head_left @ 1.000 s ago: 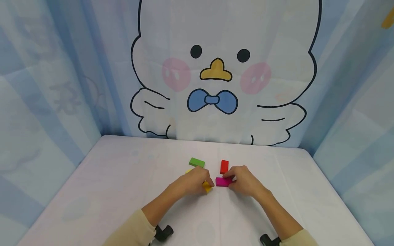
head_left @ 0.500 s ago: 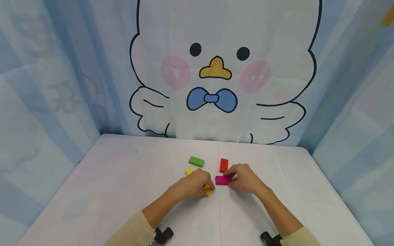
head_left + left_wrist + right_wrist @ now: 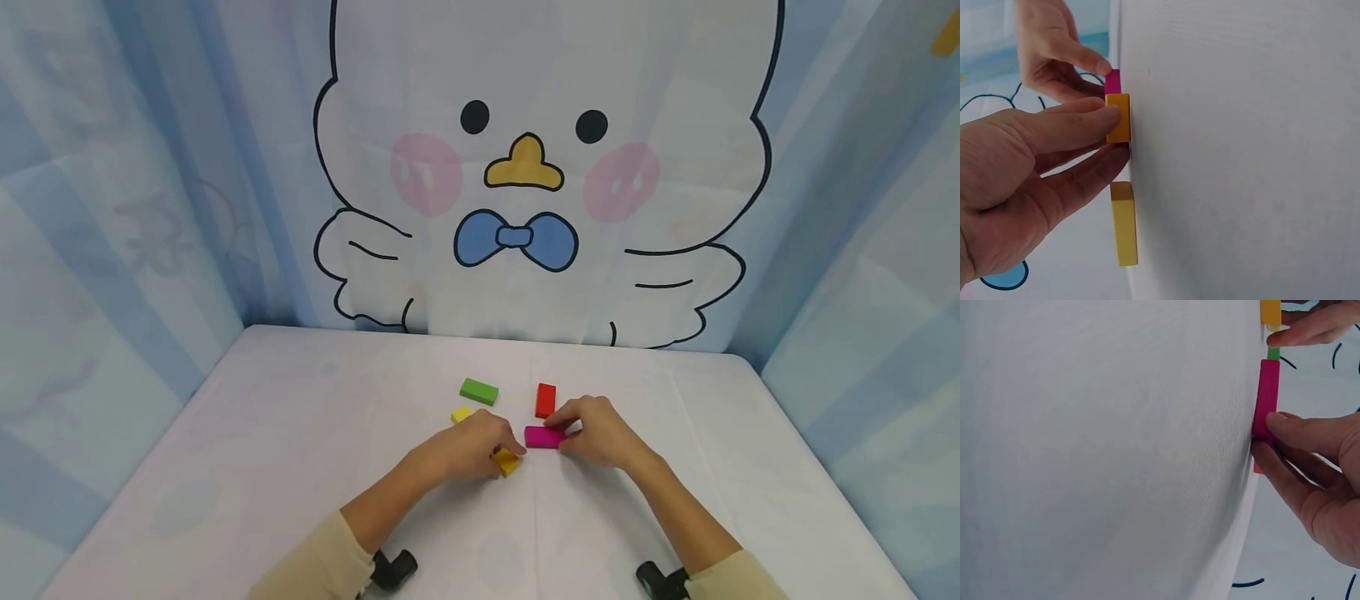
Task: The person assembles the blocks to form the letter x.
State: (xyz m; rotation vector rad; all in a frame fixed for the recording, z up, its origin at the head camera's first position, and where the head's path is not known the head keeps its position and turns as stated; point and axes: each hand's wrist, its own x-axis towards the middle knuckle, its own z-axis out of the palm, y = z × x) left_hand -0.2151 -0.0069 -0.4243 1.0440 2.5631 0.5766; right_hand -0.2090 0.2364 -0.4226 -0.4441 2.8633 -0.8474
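My left hand [image 3: 474, 446] pinches an orange-yellow block [image 3: 1119, 119] between thumb and fingers, low at the tabletop. Just right of it, my right hand [image 3: 602, 432] holds the right end of a magenta block [image 3: 542, 437], its thumb on the near side in the right wrist view. A small gap separates the two held blocks. Behind the left hand lies a yellow block [image 3: 1124, 228], mostly hidden from the head view. A green block [image 3: 478, 391] lies farther back, and a red block [image 3: 546, 401] sits just behind the magenta one.
The white-covered table [image 3: 262, 433] reaches back to a curtain [image 3: 525, 308] printed with a cartoon bird. More blue and white curtain [image 3: 97, 250] hangs at both sides. Black wrist-camera mounts [image 3: 393, 572] show by the sleeves.
Both hands stay nearly in place with their blocks. The left hand shifts the orange-yellow block very slightly. The whole head view drifts up a little.
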